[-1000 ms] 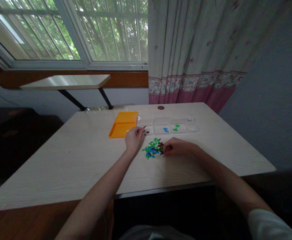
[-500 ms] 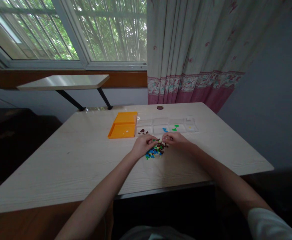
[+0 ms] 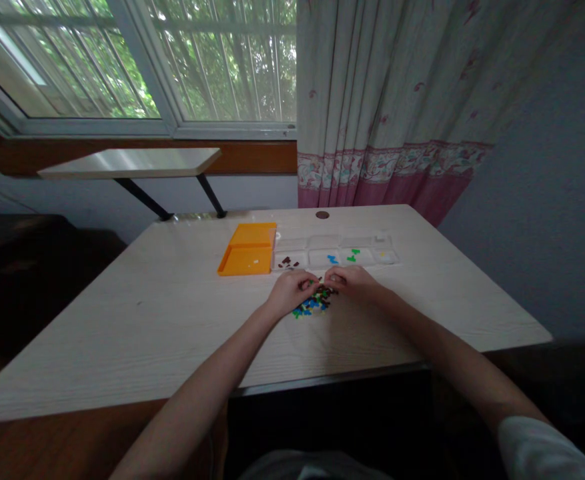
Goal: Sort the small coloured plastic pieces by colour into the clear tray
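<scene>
Left hand [image 3: 289,292] and right hand [image 3: 353,283] curl close together — whether either pinches anything, I can't tell. Coloured pieces [image 3: 313,304] lie heaped between and below them, too small to show direction; beyond both — the clear tray [image 3: 323,249], long axis left-to-right.

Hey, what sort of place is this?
Probably a room in a home: a pale wood-look desk stands near a barred window, with a patterned, pink-hemmed curtain hanging at its side.
</scene>
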{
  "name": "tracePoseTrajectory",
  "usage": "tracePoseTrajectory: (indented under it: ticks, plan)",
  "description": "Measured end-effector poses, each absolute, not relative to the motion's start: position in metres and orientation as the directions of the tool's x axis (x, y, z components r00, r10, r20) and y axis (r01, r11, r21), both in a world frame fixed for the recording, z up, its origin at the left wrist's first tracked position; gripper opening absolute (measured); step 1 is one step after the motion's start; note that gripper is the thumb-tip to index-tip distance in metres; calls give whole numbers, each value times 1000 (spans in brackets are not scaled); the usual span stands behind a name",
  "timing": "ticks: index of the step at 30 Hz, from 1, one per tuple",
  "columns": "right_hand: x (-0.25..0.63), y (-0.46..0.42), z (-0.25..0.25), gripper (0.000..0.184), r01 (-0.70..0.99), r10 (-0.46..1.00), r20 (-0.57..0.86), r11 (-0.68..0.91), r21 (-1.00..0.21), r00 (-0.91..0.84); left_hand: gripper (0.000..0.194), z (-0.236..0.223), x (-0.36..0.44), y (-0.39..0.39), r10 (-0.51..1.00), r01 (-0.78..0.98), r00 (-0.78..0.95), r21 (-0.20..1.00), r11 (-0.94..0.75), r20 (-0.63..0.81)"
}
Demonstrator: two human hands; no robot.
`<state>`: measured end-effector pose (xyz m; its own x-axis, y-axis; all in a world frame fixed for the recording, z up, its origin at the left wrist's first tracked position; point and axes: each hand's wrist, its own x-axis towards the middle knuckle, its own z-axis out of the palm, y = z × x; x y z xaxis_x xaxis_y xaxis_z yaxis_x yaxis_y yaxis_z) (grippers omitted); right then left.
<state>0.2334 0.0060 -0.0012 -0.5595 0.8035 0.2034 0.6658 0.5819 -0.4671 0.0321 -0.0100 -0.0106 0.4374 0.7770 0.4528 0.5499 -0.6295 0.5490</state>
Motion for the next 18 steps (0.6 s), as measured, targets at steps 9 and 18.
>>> tracePoseTrajectory:
  ticks: [9, 18]
  plan:
    - [242, 5, 9, 24, 692, 801, 239, 595, -409, -548, 13, -1, 25, -11, 732, 522, 299, 538, -662, 612]
    - [257, 12, 15, 22, 708, 780, 73, 599, -374, -621, 16, 8, 20, -16, 692, 526, 167, 530, -665, 703]
